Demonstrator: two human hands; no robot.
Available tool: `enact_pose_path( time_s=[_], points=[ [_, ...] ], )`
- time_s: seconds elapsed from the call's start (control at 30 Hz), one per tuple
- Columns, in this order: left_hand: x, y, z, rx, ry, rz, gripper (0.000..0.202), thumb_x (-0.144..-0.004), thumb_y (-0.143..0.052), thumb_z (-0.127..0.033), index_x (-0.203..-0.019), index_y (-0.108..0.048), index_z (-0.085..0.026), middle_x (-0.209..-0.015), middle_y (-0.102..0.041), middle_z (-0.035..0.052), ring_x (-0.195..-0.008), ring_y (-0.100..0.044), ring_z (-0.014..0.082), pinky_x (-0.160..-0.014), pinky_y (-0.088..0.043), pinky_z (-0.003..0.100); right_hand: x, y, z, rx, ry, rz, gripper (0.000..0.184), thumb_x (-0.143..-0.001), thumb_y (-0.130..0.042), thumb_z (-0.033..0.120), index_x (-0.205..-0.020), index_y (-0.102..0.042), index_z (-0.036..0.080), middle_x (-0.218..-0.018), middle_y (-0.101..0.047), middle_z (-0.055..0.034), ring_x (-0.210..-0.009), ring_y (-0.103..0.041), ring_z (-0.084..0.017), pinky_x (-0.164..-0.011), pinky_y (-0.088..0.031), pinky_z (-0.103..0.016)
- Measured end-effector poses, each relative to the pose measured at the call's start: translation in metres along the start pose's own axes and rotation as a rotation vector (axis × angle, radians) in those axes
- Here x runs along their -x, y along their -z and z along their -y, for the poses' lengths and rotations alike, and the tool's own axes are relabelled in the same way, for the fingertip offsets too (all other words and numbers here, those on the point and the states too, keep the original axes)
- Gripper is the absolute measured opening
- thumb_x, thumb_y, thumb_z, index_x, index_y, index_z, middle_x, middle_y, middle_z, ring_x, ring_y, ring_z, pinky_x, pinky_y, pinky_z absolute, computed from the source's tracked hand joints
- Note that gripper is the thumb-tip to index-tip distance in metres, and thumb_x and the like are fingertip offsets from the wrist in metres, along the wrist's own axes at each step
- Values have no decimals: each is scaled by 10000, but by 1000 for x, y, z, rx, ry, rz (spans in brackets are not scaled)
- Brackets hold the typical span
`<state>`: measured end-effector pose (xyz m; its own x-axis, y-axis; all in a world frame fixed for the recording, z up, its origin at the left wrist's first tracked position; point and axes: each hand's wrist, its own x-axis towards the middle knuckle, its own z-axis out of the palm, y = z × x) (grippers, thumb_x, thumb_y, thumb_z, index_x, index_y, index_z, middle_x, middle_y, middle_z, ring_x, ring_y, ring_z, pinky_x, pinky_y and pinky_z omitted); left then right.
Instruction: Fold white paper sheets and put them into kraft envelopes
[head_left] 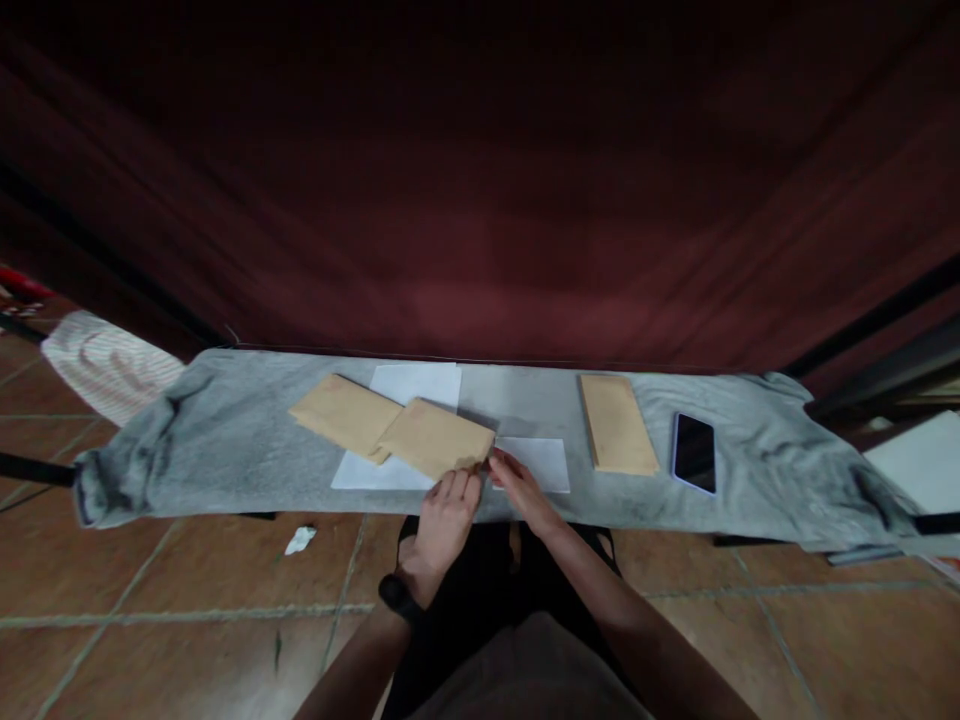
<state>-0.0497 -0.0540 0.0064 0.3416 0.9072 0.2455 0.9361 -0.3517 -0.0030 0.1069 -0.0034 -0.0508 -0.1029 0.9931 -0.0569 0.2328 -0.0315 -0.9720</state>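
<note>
Hands at the near edge of a narrow table draped in grey cloth, seen against a dark red curtain. The left hand lies with fingers stretched forward, tips on the near edge of the middle brown envelope. The right hand meets the same envelope at its near right corner, fingertips drawn together. Whether either hand pinches the paper or only rests on it cannot be told.

The middle brown envelope sits just left of centre. It overlaps the left brown envelope, and both lie across a large white sheet. A smaller white sheet lies flat just right of the fingertips, outside any envelope. The right brown envelope lies well apart, alone, with a smartphone just beside it, face up.

As to progress: one envelope is set aside at right, two are gathered at left, and the white sheets are uncovered on the cloth. Whether any envelope is filled or sealed does not show. A paper scrap lies on the tiled floor.
</note>
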Motion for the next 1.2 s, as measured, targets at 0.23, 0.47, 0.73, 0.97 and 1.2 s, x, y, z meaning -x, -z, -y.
enact_pose_path(
  time_s=[0.23, 0.47, 0.73, 0.97, 1.2],
  points=[
    [13, -16, -26, 106, -72, 22, 211, -953, -452, -106, -1008, -626, -214, -991, -685, 86, -951, -648, 247, -824, -533, 370, 13, 3, 9, -558, -307, 111, 322, -710, -696, 465, -889, -688, 197, -759, -705, -7, -671, -658, -161, -639, -532, -273],
    [14, -12, -25, 146, -177, -52, 293, -974, -503, -187, -1252, -592, -188, -1212, -678, 115, -1166, -621, 256, -1025, -487, 431, 11, 10, 2, -375, -211, 31, 216, -738, -606, 353, -902, -662, 225, -805, -686, 6, -692, -619, -165, -588, -493, -255],
    [-1, -4, 23, 113, -160, 42, 1122, -687, -840, -508, -1594, -244, -224, -1683, -109, 215, -1541, -137, 419, -1210, -146, 642, 24, 45, -12, -1, 15, 149, 218, -886, -467, 289, -1012, -631, 222, -863, -660, 0, -791, -612, -177, -721, -515, -292],
    [-7, -13, 21, 155, -216, 99, 1170, -656, -835, -468, -1605, -198, -219, -1596, -336, 210, -1506, -248, 400, -1207, -121, 656, 27, 59, -6, 98, 24, 139, 124, -873, -468, 265, -862, -584, 223, -761, -611, 34, -726, -579, -152, -700, -470, -261],
    [-15, -6, 7, 168, -224, 62, 1032, -719, -781, -411, -1591, -256, -235, -1505, -443, 184, -1456, -337, 379, -1223, -106, 641, 27, 55, -18, -128, -123, 166, 199, -789, -568, 260, -944, -673, 191, -840, -718, -5, -793, -652, -195, -753, -538, -304]
  ],
)
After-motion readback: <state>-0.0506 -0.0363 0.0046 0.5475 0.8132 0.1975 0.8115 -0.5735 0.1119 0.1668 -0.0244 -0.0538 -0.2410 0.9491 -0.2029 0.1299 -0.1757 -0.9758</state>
